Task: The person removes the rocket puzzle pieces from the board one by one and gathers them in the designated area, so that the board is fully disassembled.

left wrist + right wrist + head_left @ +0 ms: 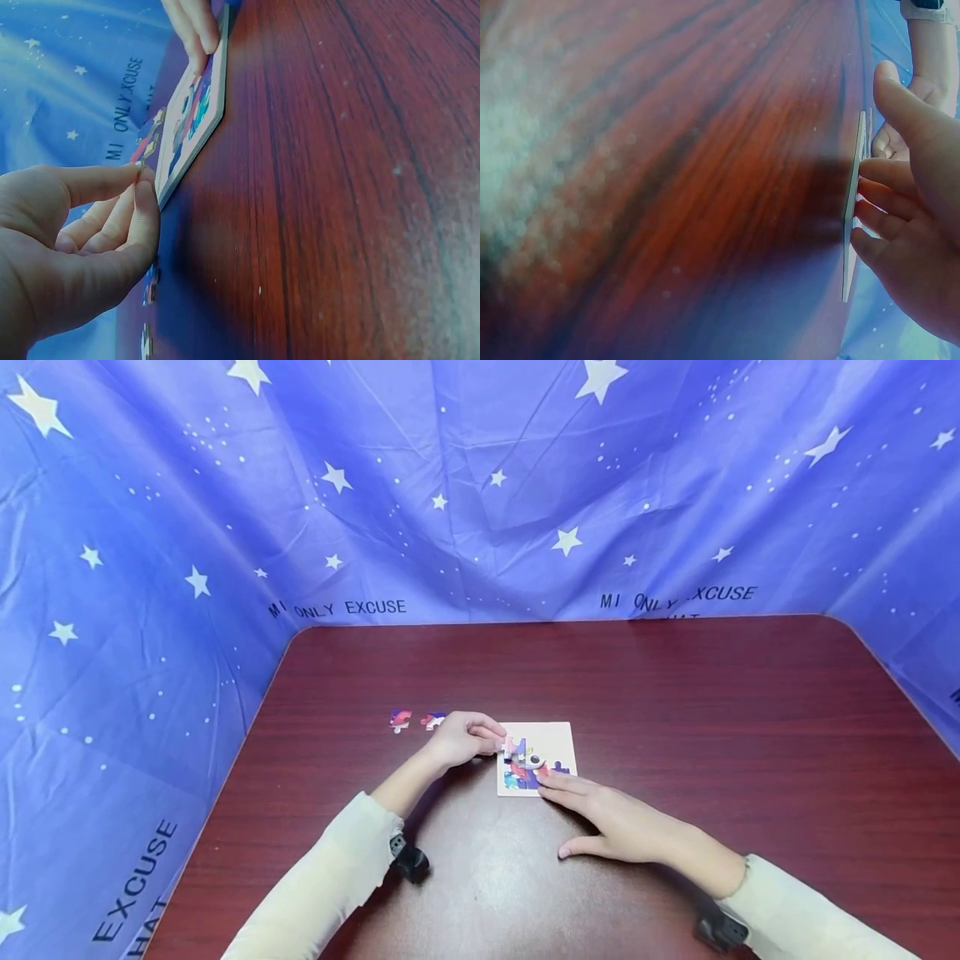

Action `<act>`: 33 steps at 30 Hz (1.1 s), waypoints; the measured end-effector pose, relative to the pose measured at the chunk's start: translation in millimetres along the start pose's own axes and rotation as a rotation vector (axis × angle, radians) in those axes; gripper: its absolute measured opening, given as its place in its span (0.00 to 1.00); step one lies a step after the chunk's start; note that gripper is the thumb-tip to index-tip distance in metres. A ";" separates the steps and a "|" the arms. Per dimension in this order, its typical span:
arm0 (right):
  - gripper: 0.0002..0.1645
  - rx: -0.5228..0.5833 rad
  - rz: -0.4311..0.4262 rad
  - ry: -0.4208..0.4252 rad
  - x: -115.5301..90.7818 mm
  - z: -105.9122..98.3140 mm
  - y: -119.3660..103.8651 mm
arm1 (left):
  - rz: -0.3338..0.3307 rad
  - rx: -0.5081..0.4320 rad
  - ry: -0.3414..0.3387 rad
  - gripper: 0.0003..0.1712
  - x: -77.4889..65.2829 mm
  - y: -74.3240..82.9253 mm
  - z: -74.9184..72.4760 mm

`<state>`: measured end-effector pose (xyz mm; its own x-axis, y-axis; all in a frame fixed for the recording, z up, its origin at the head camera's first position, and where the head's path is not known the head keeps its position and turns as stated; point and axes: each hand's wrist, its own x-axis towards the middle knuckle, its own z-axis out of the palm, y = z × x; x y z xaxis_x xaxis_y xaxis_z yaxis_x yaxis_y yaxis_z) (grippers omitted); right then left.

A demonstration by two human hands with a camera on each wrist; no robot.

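My left hand (463, 739) pinches a jigsaw piece (514, 747) between thumb and forefinger, over the left part of a pale square puzzle board (551, 732). In the left wrist view the held piece (148, 144) is tilted above the board's surface. Colourful fitted pieces (516, 777) line the board's near side. My right hand (618, 818) has its fingers stretched out, their tips resting on the board's near right part and partly covering the pieces. From the right wrist, these fingertips (866, 166) touch the board (847, 247), with the thumb held apart.
Two loose jigsaw pieces (401, 719) lie left of the board, one partly behind my left hand. The dark red wooden table (712, 710) stretches out on all sides. A blue star-printed cloth (480, 552) hangs around its back and sides.
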<state>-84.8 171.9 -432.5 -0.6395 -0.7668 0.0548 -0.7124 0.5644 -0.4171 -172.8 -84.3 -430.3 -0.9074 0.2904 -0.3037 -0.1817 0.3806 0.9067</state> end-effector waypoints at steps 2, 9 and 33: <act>0.45 0.003 0.006 -0.004 0.2 -0.1 0.1 | -0.002 0.007 0.000 0.09 -1.0 -1.6 -3.3; 0.45 0.001 0.007 -0.008 1.3 -0.2 0.6 | -0.030 -0.004 0.015 0.10 -10.7 -5.4 -19.0; 0.45 -0.005 0.006 -0.006 0.4 -0.3 -0.3 | 0.026 0.309 0.153 0.08 -33.5 -22.3 -44.6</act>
<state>-84.9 171.5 -432.1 -0.6419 -0.7653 0.0473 -0.7103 0.5702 -0.4128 -155.3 -141.7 -427.3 -0.9607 0.1776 -0.2132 -0.0556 0.6298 0.7748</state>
